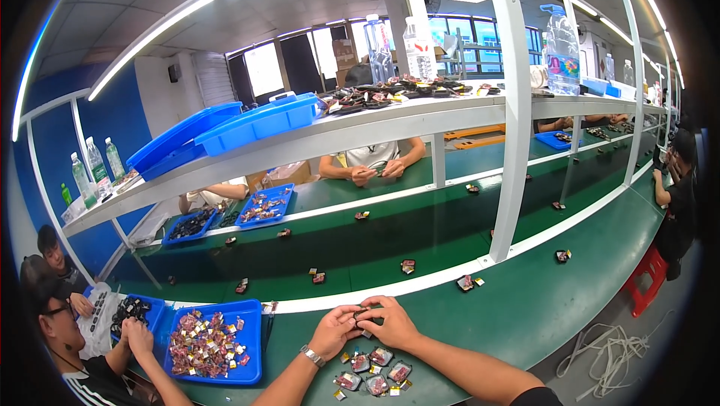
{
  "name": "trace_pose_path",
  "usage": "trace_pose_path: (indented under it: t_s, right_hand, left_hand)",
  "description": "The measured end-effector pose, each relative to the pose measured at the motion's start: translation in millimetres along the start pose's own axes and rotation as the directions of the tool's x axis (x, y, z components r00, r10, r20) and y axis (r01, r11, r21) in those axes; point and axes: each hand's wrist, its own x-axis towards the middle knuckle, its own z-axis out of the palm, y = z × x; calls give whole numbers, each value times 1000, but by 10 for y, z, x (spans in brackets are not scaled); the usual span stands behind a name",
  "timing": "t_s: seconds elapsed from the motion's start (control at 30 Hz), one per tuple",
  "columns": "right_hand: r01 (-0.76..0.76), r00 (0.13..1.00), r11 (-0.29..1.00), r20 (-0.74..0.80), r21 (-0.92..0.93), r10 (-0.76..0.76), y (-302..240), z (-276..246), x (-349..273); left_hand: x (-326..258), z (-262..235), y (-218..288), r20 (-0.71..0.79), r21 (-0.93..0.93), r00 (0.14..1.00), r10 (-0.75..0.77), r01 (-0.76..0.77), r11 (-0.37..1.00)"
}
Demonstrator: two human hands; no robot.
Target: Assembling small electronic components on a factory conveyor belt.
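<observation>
Above the near green bench, my left hand (334, 332) and my right hand (391, 323) meet, fingers closed around a small dark part (358, 317). The fingers cover most of it, so its exact kind cannot be seen. A watch with a metal band (313, 356) is on my left wrist. Just below my hands lies a group of small black-framed assemblies (376, 385) with clear and pinkish insides and white-yellow tabs. To the left of my left hand, a blue tray (256, 331) holds a heap of small pink, white and yellow components.
A co-worker (56, 331) sits at the left beside another blue tray (159, 314) of black parts. Beyond the white rail runs a green conveyor (360, 256) carrying spaced assemblies. A white post (510, 143) and overhead shelf (360, 122) stand ahead. Red stool (646, 282) at right.
</observation>
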Motion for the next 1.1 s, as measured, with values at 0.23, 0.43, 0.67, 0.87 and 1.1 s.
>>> trace_pose_path:
  t_s: [0.23, 0.43, 0.67, 0.87, 1.1]
  right_hand:
    - [76, 997, 996, -10, -52, -77, -118, -42, 0]
    - [222, 970, 966, -64, -135, -232, -93, -20, 55]
    - [69, 996, 997, -59, -20, -70, -83, 14, 2]
    - [136, 987, 991, -88, -14, -136, -115, 16, 23]
    - [144, 980, 985, -125, -90, -155, -196, -28, 41]
  left_hand:
    - [6, 8, -4, -10, -28, 1000, 25, -26, 999]
    - [51, -18, -25, -17, -33, 998, 67, -68, 997]
    - [39, -20, -63, -15, -48, 997, 70, -71, 996]
    - [34, 20, -38, -24, -29, 994, 106, -107, 994]
    - [38, 4, -60, -30, -86, 997, 72, -74, 994]
